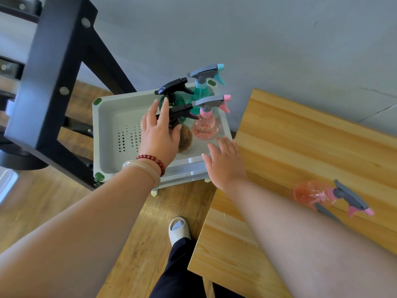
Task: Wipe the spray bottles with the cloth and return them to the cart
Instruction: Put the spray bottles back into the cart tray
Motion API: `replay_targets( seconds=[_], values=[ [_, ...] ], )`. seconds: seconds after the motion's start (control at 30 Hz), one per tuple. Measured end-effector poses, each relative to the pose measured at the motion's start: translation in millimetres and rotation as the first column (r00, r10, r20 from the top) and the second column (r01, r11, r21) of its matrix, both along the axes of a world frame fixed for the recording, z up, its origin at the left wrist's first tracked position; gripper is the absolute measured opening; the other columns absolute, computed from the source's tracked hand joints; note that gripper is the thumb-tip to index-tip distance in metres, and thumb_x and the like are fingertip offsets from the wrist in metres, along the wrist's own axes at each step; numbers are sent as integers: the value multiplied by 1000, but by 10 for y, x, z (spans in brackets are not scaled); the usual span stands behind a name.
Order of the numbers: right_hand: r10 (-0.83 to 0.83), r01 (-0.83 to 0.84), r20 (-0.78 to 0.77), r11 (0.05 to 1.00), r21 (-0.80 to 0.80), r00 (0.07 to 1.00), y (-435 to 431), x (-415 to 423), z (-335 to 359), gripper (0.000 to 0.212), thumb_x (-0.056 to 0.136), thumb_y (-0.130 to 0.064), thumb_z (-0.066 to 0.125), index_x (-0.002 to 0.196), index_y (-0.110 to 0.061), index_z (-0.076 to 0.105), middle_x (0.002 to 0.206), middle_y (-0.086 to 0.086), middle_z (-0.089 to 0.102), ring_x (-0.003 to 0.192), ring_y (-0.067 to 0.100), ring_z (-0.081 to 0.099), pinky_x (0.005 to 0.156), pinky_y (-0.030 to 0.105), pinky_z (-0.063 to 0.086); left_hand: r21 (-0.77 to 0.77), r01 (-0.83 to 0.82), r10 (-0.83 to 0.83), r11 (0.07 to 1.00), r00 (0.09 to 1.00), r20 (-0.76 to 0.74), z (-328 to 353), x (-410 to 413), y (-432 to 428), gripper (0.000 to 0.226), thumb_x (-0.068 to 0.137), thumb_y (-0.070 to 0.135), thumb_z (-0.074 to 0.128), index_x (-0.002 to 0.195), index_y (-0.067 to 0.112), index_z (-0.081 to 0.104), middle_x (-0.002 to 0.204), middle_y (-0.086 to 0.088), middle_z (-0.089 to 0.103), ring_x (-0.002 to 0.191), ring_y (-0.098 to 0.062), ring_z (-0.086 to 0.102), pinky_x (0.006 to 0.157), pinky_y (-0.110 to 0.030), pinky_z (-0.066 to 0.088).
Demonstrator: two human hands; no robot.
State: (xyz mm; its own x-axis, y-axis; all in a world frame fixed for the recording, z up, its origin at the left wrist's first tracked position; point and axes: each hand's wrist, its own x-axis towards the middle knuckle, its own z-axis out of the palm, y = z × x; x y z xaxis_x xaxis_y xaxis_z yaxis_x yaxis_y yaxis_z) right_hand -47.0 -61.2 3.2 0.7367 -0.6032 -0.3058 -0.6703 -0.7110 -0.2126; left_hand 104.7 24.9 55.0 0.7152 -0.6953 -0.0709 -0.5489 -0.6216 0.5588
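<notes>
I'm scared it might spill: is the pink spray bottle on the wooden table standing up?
No, the pink bottle lies flat on its side on the table.

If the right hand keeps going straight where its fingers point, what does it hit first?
Most likely the pink spray bottle standing in the cart: the open right hand points roughly at its body. Depth is unclear, so it may cross the cart's near rim first.
</notes>
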Motion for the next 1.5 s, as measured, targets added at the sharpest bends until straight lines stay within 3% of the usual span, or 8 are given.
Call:
replay_targets(
  seconds=[0.13, 0.37, 0.57, 0.67, 0.83, 1.1, 1.5],
  values=[
    [-18, 18, 15, 1000, -1, 1000, -19, -206, 89, 52, 106, -39, 22, 152, -15, 28, 162, 14, 17, 151, 28, 5, 121, 38, -8, -20, -17, 18, 1000, 998, 58, 26, -244, 51, 64, 101, 26, 47, 156, 25, 15, 165, -6, -1, 150, -32, -2, 119, -49, 10],
    [-50, 50, -14, 999, -2, 999, -58, -765, 270, 53, 107, -39, 19, 153, -14, 25, 163, 14, 15, 152, 27, 3, 120, 37, -11, -82, 36, -33, 996, 999, 37, -13, -739, 60, 62, 99, 19, 51, 154, 24, 24, 164, -7, 5, 150, -30, 1, 119, -47, 10],
    [-111, 111, -78, 994, 2, 991, -111, -1300, 393, 56, 106, -44, 13, 156, -19, 17, 165, 10, 7, 152, 24, -4, 121, 36, -12, -130, 169, -168, 977, 986, 15, -42, -1228, 31, 50, 95, 12, 55, 143, 17, 45, 153, -9, 33, 143, -35, 23, 119, -50, 22],
    [-160, 159, -17, 987, -31, 987, -150, -1562, 465, 55, 106, -43, 20, 154, -17, 25, 163, 11, 13, 152, 25, 1, 121, 36, -10, -93, 218, -224, 971, 973, -62, -54, -1534, 2, 46, 96, 12, 54, 142, 13, 48, 150, -10, 39, 141, -32, 27, 117, -47, 25],
    [-208, 212, 54, 974, -81, 977, -238, -2001, 562, 54, 105, -43, 25, 150, -13, 35, 160, 14, 24, 151, 28, 10, 121, 37, -6, -54, 415, -418, 908, 906, -65, -142, -2112, 78, 37, 95, 12, 58, 132, 11, 58, 139, -13, 52, 132, -36, 40, 110, -49, 34],
    [-233, 239, 56, 964, -118, 971, -357, -2449, 653, 54, 106, -42, 24, 148, -11, 38, 157, 15, 30, 150, 29, 14, 122, 39, -5, 73, 597, -578, 799, 795, -183, -158, -2696, 83, 46, 101, 34, 48, 146, 24, 44, 149, 2, 42, 140, -22, 31, 115, -38, 29],
    [-262, 262, 7, 964, -41, 965, -233, -2779, 485, 49, 106, -41, 25, 144, -14, 42, 156, 11, 33, 150, 27, 13, 121, 39, -4, 133, 719, -677, 682, 690, -255, -62, -2863, 41, 45, 97, 24, 51, 142, 25, 49, 147, 6, 45, 135, -17, 36, 109, -27, 27]
  ],
)
